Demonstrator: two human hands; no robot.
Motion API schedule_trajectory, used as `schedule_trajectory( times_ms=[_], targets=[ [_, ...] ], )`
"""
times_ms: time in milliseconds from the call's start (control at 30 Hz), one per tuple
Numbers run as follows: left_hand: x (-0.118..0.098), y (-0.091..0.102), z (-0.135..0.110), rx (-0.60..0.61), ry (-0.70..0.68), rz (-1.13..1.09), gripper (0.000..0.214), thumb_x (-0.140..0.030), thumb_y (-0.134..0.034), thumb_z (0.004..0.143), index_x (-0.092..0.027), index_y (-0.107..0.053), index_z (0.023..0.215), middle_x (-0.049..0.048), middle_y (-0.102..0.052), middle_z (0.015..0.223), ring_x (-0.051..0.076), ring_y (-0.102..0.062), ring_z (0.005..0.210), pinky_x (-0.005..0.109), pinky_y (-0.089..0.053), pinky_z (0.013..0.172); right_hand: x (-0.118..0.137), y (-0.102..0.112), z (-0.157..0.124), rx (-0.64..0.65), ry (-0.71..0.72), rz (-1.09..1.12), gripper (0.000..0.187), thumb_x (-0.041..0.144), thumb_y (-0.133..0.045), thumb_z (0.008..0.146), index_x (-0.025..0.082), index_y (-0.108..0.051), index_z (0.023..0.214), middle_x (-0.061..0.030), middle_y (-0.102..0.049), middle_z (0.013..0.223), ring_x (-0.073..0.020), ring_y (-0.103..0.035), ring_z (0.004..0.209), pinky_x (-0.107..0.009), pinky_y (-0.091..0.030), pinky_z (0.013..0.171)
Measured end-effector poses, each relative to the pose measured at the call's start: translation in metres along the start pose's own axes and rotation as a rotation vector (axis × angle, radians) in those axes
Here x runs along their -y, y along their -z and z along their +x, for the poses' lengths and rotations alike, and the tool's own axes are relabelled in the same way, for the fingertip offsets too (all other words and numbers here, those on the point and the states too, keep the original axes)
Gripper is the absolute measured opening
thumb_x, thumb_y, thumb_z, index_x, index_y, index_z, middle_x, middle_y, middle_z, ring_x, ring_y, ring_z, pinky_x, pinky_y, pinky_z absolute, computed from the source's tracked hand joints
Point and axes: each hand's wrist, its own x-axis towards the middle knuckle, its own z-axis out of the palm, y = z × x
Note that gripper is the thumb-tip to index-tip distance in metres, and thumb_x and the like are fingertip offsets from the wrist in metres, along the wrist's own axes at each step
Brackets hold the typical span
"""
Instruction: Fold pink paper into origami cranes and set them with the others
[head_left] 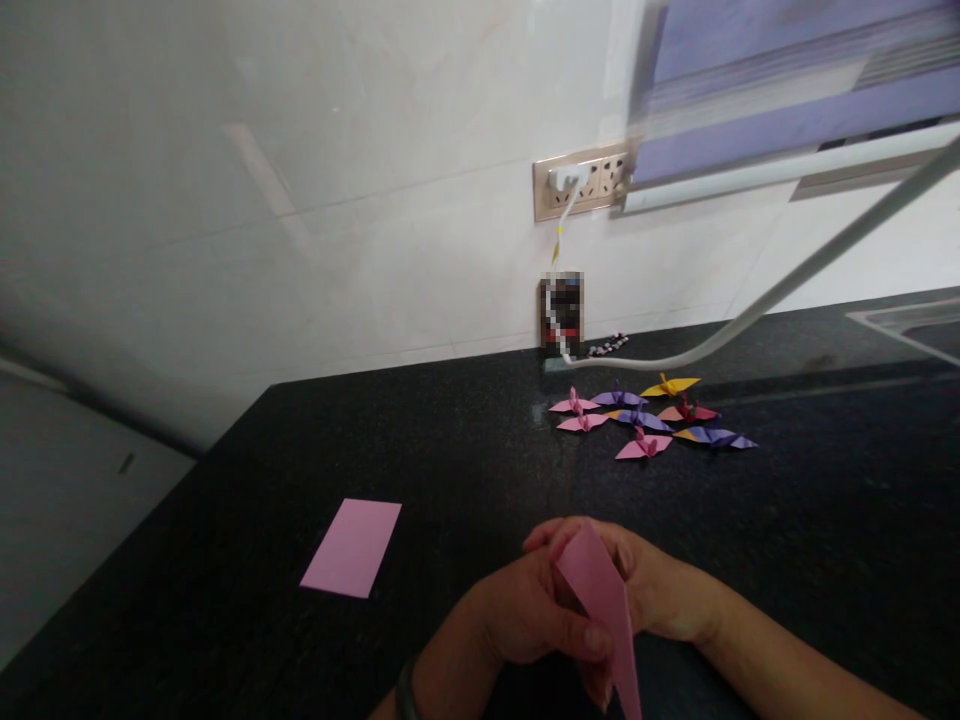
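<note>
The left hand (525, 615) and right hand (664, 590) are both closed around a folded pink paper (600, 600), fingers pinching it over the table (187, 620), right of a flat pink sheet (352, 548). Paper cranes (649, 420) lie beyond that sheet, farther right.

Folded pink paper (600, 610) ran off the bottom edge at its tip and hid fingers of left hand (517, 615) and right hand (660, 590), both forearms cropped there; propped object (562, 310) below wall socket (581, 185) pixelated, window blind (787, 90) motion-smeared and cut off, small dark item (607, 347) too tiny to identify.
</note>
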Motion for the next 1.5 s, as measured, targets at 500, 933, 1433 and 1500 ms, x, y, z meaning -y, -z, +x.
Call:
schedule_trajectory(
  times_ms=[500,933,1433,1500],
  targets=[
    [-0.018,0.011,0.005,-0.348,-0.279,-0.011,0.026,-0.036,-0.059,0.067,-0.011,-0.053,0.058,-0.0010,-0.049,0.044,0.007,-0.044,0.038,0.020,-0.034,0.040,0.009,0.012,0.006,-0.231,0.246,0.101,0.015,0.023,-0.063,0.066,0.015,-0.060,0.079,-0.0037,-0.061,0.075,-0.0143,-0.055,0.069,-0.028,-0.042,0.068],
    [-0.023,0.014,0.007,-0.728,-0.373,0.475,0.020,-0.031,-0.058,0.066,-0.012,-0.062,0.067,0.0004,-0.055,0.058,0.010,-0.046,0.053,0.022,-0.034,0.052,-0.002,0.022,0.013,-0.536,0.124,-0.308,0.019,0.031,-0.061,0.067,0.013,-0.058,0.070,0.0001,-0.058,0.060,-0.0088,-0.050,0.052,-0.020,-0.038,0.050],
    [-0.019,0.019,0.009,-0.794,-0.367,0.634,0.024,-0.034,-0.051,0.070,-0.013,-0.060,0.070,0.0008,-0.054,0.061,0.010,-0.045,0.056,0.021,-0.034,0.051,-0.002,0.022,0.014,-0.581,0.148,-0.512,0.022,0.037,-0.056,0.070,0.016,-0.052,0.065,0.0048,-0.046,0.051,-0.0072,-0.041,0.045,-0.018,-0.032,0.041],
    [-0.020,0.018,0.008,-0.798,-0.370,0.620,0.023,-0.034,-0.051,0.070,-0.012,-0.059,0.070,0.0007,-0.054,0.061,0.010,-0.045,0.055,0.021,-0.034,0.052,-0.003,0.022,0.014,-0.581,0.147,-0.523,0.022,0.037,-0.056,0.070,0.016,-0.051,0.065,0.0049,-0.046,0.051,-0.0074,-0.041,0.045,-0.018,-0.031,0.041]
  ],
)
